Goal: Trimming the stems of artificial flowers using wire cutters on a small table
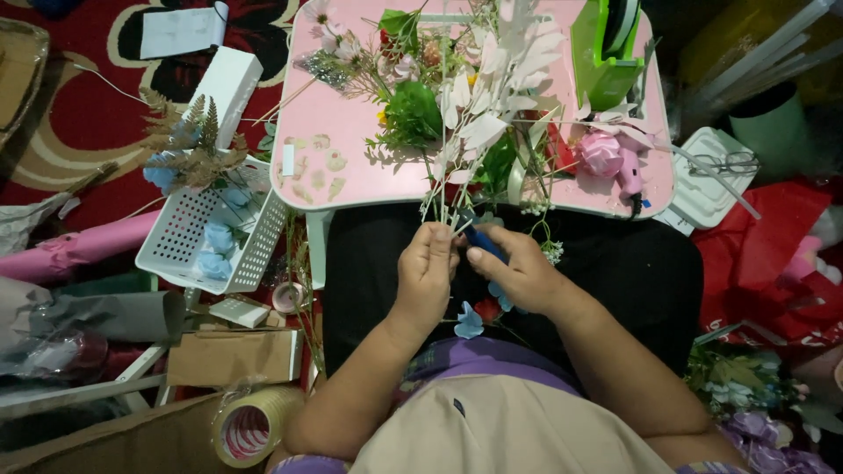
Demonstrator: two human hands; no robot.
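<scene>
Your left hand (428, 263) has its fingers closed around the gathered flower stems (442, 206), just off the near edge of the pink bench (338, 114), over your lap. Your right hand (518, 272) has its fingers closed on a blue-handled tool (481, 239), tip touching the stems right beside your left fingertips.

Risks, as I judge them:
- The tool tip sits very close to your left fingers; a slip along the thin stems could nick them.
- The stems are many and thin, so if the left grip loosens the bunch may fan out or drop into your lap.
- The heads lie tangled with the loose white leaves (492, 79) and greenery at the middle of the bench; pulling the bunch could drag those off the near edge, or snag the pink rose (600, 151) and glue gun (629, 167) near the right corner.

Orientation: the long axis of the bunch runs near to far, cut ends toward you, heads pointing away onto the bench, tilted slightly right.
</scene>
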